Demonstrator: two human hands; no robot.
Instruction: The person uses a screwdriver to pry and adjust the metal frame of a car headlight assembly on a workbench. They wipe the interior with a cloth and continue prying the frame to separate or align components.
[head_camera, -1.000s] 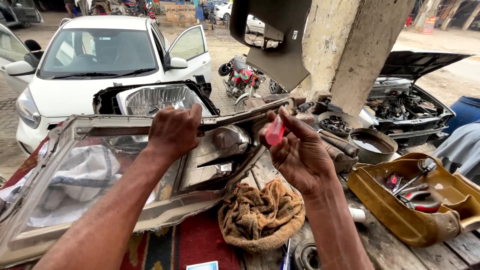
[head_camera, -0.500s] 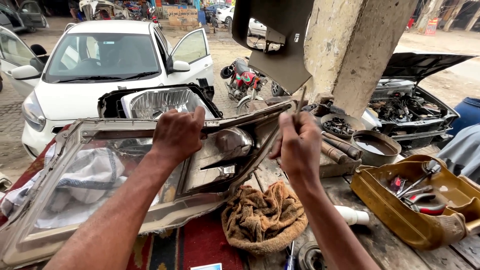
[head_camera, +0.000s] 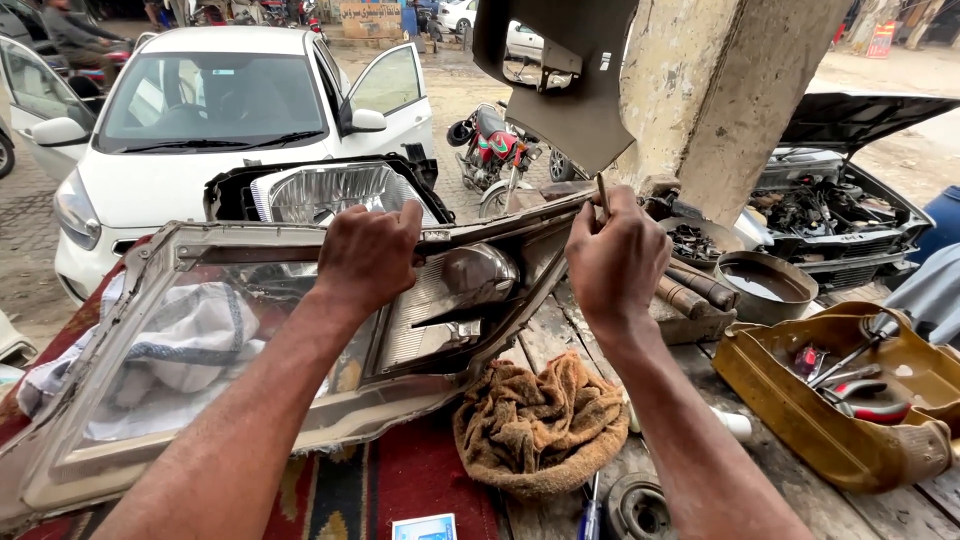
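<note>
Two hands are working on a large car headlamp assembly (head_camera: 300, 370), which is lying tilted across a red patterned cloth (head_camera: 400, 480) on a wooden bench (head_camera: 560, 330). At the far left, a light cloth (head_camera: 170, 340) is showing through the clear lens. The left hand (head_camera: 368, 255) is closing over the upper edge of the housing, fingers curled over the rim and pressing it steady. A second, smaller headlamp (head_camera: 330, 192) is standing just behind it. Further right, the right hand (head_camera: 615, 262) is closing in a fist around a thin tool (head_camera: 602, 192), whose tip is meeting the upper right corner of the housing. The lens is still seated on the housing, so by judgement the work at that corner is under way and not finished. Below the hands, a brown rag (head_camera: 540, 425) is resting bunched on the bench. A round metal bowl (head_camera: 757, 285) is holding dark liquid. At the far right, a yellow tray (head_camera: 800, 420) is holding hand tools, some with red handles.
</note>
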